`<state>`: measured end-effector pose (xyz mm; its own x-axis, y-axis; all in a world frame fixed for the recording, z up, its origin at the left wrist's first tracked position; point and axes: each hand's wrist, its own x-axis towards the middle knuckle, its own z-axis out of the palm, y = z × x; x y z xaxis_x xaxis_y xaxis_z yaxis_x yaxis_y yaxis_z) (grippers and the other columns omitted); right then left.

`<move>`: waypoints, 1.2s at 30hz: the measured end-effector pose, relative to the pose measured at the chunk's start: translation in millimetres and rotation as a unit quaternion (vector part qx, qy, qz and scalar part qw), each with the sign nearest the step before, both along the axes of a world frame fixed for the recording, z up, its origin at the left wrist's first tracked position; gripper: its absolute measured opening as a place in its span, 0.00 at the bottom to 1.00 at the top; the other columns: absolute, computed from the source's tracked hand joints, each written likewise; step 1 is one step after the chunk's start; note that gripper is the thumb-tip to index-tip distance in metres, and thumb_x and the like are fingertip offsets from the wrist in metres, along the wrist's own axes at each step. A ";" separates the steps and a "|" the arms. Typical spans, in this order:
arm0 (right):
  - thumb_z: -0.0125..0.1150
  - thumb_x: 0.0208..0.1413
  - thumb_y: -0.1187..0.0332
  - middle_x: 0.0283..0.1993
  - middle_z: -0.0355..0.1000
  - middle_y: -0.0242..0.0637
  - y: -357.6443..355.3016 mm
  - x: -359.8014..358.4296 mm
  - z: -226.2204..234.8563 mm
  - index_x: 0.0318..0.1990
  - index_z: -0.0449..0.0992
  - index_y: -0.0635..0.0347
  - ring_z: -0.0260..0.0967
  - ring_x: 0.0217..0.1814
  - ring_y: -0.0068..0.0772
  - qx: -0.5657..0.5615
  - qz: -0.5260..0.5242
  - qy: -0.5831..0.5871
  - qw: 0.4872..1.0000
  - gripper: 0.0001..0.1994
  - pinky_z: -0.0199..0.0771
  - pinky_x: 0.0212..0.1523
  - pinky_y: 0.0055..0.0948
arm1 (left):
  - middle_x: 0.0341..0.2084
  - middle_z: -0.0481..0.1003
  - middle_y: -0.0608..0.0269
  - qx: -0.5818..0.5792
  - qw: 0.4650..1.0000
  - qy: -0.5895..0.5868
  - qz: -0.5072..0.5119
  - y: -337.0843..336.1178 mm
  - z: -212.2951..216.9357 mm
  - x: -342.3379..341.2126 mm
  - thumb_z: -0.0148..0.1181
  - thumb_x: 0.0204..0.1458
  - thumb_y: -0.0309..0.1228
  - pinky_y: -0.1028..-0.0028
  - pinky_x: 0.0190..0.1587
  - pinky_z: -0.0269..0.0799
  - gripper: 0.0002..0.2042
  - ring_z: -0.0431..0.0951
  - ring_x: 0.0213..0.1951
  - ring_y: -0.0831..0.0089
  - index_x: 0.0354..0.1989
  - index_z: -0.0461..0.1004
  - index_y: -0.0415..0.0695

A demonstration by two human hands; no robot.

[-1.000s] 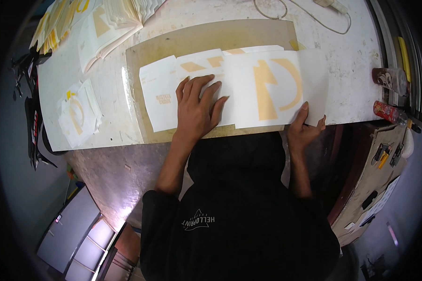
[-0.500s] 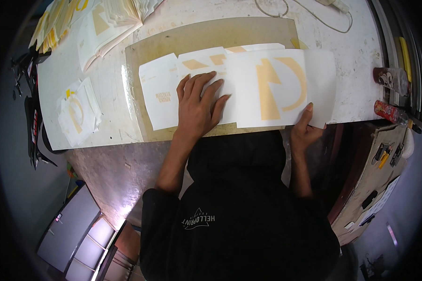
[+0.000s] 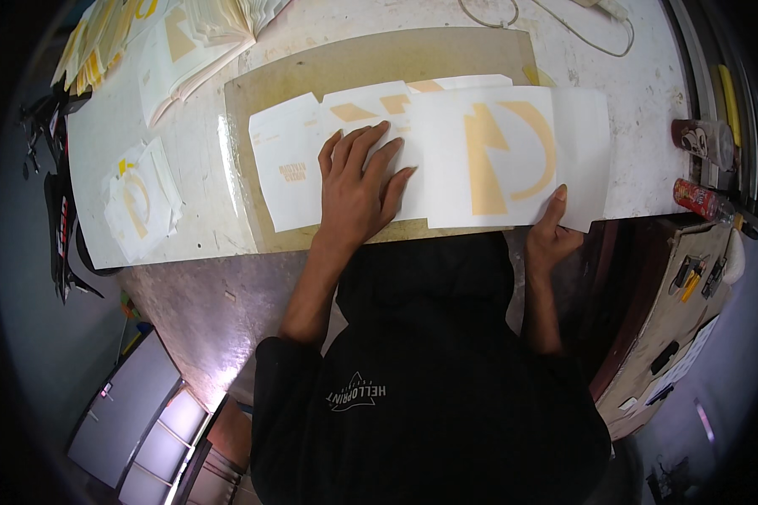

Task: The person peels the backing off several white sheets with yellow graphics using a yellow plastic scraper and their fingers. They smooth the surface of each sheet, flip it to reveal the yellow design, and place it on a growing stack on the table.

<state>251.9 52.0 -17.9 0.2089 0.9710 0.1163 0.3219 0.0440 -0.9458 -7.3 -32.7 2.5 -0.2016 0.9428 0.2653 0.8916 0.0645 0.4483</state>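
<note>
A white die-cut paper sheet (image 3: 282, 198) with pale orange print lies at the table's near edge, its upper edge notched. My left hand (image 3: 354, 189) rests on it with the fingers stretched out. Over its right part lies a white printed panel (image 3: 451, 168) with a large pale orange emblem; I cannot tell whether the two are joined. My right hand (image 3: 552, 240) pinches the panel's lower right corner, thumb on top and fingers beneath. A plain white strip (image 3: 585, 151) extends to the right beyond the emblem. Under the paper is a translucent yellowish mat (image 3: 312, 76).
A small pile of printed papers (image 3: 147, 210) lies at the left on the white table (image 3: 198, 143). Larger stacks of printed sheets (image 3: 198, 59) fill the far left. A cable (image 3: 564, 38) lies at the back right. Two bottles (image 3: 703, 202) lie near the right edge.
The emblem panel has shifted slightly to the right, with my right hand still gripping its corner. My left hand has stayed nearly in place.
</note>
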 end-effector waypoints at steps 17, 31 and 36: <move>0.72 0.57 0.68 0.36 0.76 0.38 13.3 13.6 -2.4 0.40 0.82 0.68 0.72 0.43 0.41 0.092 0.027 -0.225 0.970 0.11 0.62 0.51 0.44 | 0.72 0.62 0.52 -0.076 0.996 0.034 -0.025 1.6 -2.8 -0.7 0.64 0.60 0.46 0.46 0.75 0.45 0.25 0.56 0.75 0.49 0.63 0.74 0.49; 0.71 0.57 0.67 0.38 0.75 0.35 11.8 24.9 -4.5 0.41 0.84 0.62 0.68 0.45 0.37 0.077 0.068 -0.333 0.937 0.10 0.55 0.53 0.42 | 0.76 0.56 0.51 -0.116 0.990 0.074 -0.041 4.0 -2.4 1.7 0.52 0.63 0.60 0.40 0.76 0.34 0.32 0.49 0.78 0.50 0.71 0.68 0.58; 0.71 0.57 0.67 0.38 0.75 0.35 12.5 25.4 -5.5 0.41 0.84 0.62 0.68 0.45 0.37 0.095 0.077 -0.334 0.935 0.09 0.55 0.53 0.42 | 0.76 0.56 0.51 -0.112 0.990 0.075 -0.039 3.6 -3.7 1.9 0.52 0.63 0.60 0.39 0.76 0.34 0.32 0.50 0.77 0.49 0.71 0.69 0.58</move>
<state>277.3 64.5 -23.4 -0.1120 0.9325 0.3434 0.8135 0.2845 -0.5072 -5.3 -29.1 -1.2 -0.0997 0.9926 0.0687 0.9531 0.0754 0.2932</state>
